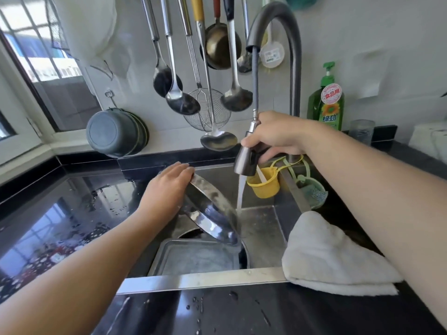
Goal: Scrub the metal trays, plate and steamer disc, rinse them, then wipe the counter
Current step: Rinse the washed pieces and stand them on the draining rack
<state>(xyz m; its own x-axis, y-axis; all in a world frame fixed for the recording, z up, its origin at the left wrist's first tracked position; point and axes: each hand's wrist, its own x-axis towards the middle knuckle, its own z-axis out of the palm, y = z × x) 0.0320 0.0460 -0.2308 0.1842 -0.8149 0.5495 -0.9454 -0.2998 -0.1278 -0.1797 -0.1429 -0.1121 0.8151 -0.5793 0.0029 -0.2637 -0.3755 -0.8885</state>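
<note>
Plate (210,209) on edge — tilted toward the stream.

Your only view sits on your head, wide-angle, tilted forward and down, close over the sink (203,279) at lower centre. It faces the back wall, with the window (41,59) at upper left, and both forearms enter from the bottom corners.

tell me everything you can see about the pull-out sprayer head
The sprayer head is a dark, brushed-metal cone, flaring toward its nozzle, joined by a shiny collar to a grey braided hose hanging from the arched faucet. The right hand grips it, tilted down and left over the sink. Water pours from it beside the tilted round metal dish.
</note>
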